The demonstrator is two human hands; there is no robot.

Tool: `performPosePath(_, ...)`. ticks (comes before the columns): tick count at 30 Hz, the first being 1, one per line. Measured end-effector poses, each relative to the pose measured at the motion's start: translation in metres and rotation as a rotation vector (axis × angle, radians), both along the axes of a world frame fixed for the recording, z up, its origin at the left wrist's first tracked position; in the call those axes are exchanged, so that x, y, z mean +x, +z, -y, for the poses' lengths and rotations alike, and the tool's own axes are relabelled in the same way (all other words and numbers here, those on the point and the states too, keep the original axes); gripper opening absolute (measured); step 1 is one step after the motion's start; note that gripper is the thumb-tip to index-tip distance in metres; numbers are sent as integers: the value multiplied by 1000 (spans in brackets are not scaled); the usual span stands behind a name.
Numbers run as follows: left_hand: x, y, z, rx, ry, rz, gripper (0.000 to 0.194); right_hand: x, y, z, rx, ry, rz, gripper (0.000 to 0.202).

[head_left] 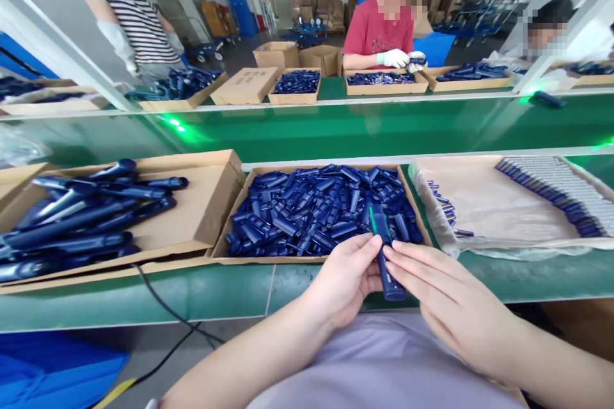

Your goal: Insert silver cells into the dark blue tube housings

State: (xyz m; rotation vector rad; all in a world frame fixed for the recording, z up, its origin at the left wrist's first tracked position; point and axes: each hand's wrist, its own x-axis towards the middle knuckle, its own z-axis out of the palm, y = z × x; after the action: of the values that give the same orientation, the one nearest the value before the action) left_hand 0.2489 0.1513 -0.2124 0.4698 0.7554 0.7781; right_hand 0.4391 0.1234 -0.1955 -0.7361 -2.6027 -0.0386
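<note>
A dark blue casing [392,278] sits between both hands, its far end over the nearest carton [278,260]. The left hand [343,278] pinches it; the right hand [446,281] lays fingers along it, but whether they grip I cannot tell. Beyond the grip lie small blue parts [307,217]; leftward, long blue handles [96,204]; rightward, a lined tray [499,204].

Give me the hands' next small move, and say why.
Probably press lightly with the right hand while the left hand steadies the blue device: the left grips it, the right's fingers rest against it, and whether its upper part sits fully home cannot be seen.
</note>
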Motion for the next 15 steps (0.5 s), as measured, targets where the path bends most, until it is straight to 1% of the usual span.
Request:
performPosePath(3,-11,-1,-1,23,17,-4,38,-10,5,-3,-20,43,-16,39)
performPosePath(5,-20,2,-3,46,51,-3,38,-17,11,-18,-45,56,-45,41)
performPosePath(6,-25,5,-4,56,81,-2,38,-21,11,-31,-58,20,-97,43)
performPosePath(7,-30,9,-6,62,117,-3,38,-26,10,-47,-67,-54,-171,44)
performPosePath(9,-39,16,-9,57,173,-15,35,-37,3,-87,-94,-308,-269,38)
performPosePath(10,-44,19,-10,42,184,-25,34,-43,-4,-108,-115,-441,-258,31)
performPosePath(11,-47,21,-11,19,187,-37,33,-49,-11,-127,-155,-542,-184,22)
performPosePath(12,-51,22,-11,-7,183,-51,33,-54,-19,-144,-186,-585,-125,15)
performPosePath(13,-54,22,-11,-31,178,-67,34,-59,-27,-157,-216,-599,-63,11)
performPosePath(15,-59,19,-10,-57,183,-96,35,-66,-41,-173,-247,-570,-23,12)
